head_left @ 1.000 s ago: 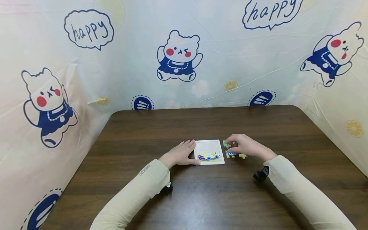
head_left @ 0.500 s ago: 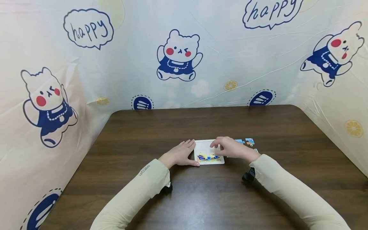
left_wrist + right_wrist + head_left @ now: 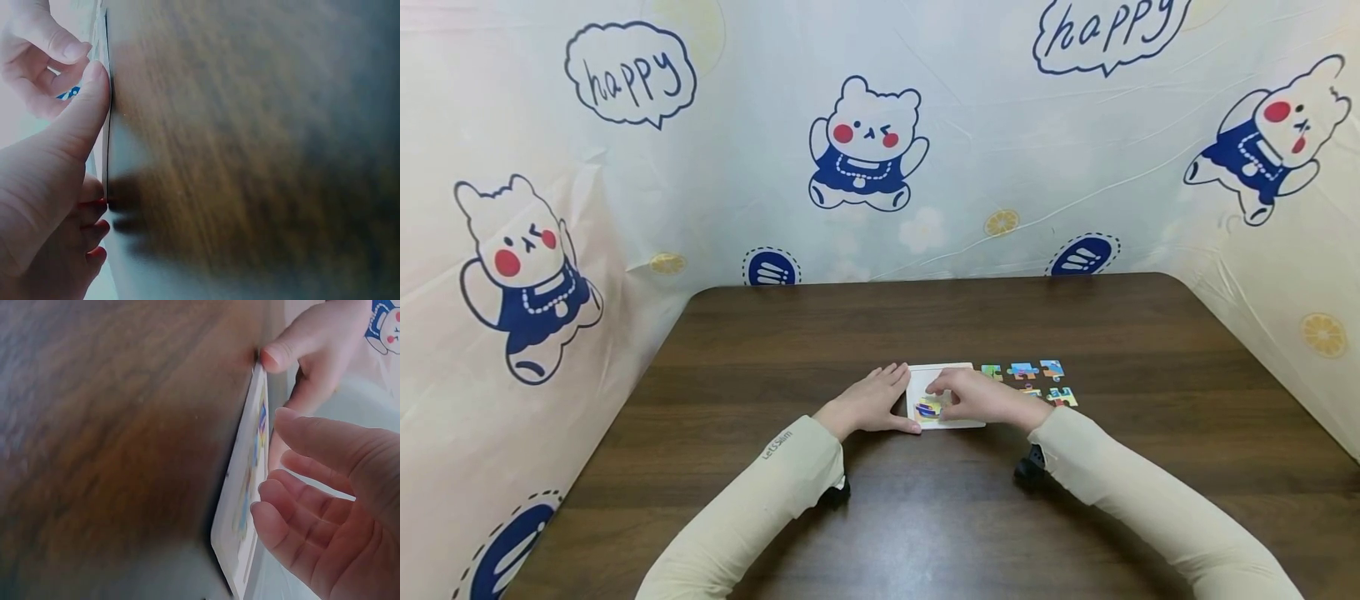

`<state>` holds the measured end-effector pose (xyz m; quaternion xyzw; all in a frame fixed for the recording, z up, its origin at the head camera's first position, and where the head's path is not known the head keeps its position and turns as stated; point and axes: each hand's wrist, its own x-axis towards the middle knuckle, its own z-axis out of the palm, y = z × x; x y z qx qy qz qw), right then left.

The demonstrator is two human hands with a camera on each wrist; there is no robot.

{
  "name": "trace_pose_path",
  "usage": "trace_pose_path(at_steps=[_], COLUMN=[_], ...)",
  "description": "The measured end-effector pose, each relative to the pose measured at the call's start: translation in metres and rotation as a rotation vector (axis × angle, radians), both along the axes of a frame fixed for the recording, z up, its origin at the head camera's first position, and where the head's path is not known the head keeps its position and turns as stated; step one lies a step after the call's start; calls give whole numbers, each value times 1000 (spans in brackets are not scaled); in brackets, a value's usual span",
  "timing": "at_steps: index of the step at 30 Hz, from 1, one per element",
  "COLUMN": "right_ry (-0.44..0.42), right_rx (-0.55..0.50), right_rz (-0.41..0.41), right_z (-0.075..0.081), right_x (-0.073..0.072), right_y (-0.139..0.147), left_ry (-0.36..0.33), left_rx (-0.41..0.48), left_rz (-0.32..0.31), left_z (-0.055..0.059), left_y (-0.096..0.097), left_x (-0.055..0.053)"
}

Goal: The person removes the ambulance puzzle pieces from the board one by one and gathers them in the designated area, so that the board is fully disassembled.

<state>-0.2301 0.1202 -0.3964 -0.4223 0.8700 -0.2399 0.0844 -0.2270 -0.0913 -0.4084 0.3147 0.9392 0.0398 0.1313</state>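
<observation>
A white puzzle frame [image 3: 961,366] lies on the table, with a colourful picture strip [image 3: 928,408] along its near side. Against the frame's left edge rests my left hand [image 3: 867,405], its thumb at the near corner and its fingers along the far part of that side. My right hand [image 3: 988,398] is over the right part of the frame, hiding much of it. In the right wrist view the right fingers [image 3: 294,531] bend loosely, a gap stands between thumb and index finger, and no piece shows in it.
To the right of the frame lie several loose puzzle pieces, among them a green piece [image 3: 991,372], a blue piece [image 3: 1022,371] and another piece [image 3: 1062,397]. The brown wooden table [image 3: 820,333] ends at a patterned curtain [image 3: 715,167].
My right hand has moved left from the loose pieces to over the frame, uncovering pieces on the right. My left hand has stayed at the frame's left edge.
</observation>
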Motion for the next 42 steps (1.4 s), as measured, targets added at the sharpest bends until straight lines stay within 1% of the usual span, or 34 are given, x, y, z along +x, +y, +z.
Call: trace_pose_path(at_steps=[3,13,19,26,36,42], right_ry=[30,65,26,12,-15,-36], right_rx=[5,59,71,86,41,37], right_rz=[20,42,20,3,-4,5], right_z=[-1,-4,-4,-4,-5,-5], right_x=[0,-2,-3,-5,-5,-6], right_y=[-4,-13,-15,-15,-14,-12], left_ry=[3,6,4,3,-7,-15], left_rx=[4,25,23,35,36,45], left_rz=[-1,-5,-3,-6,8,6], left_z=[0,-1,0,-1,0,1], left_y=[0,-1,-1,-1,0,0], left_x=[0,0,0,0,0,1])
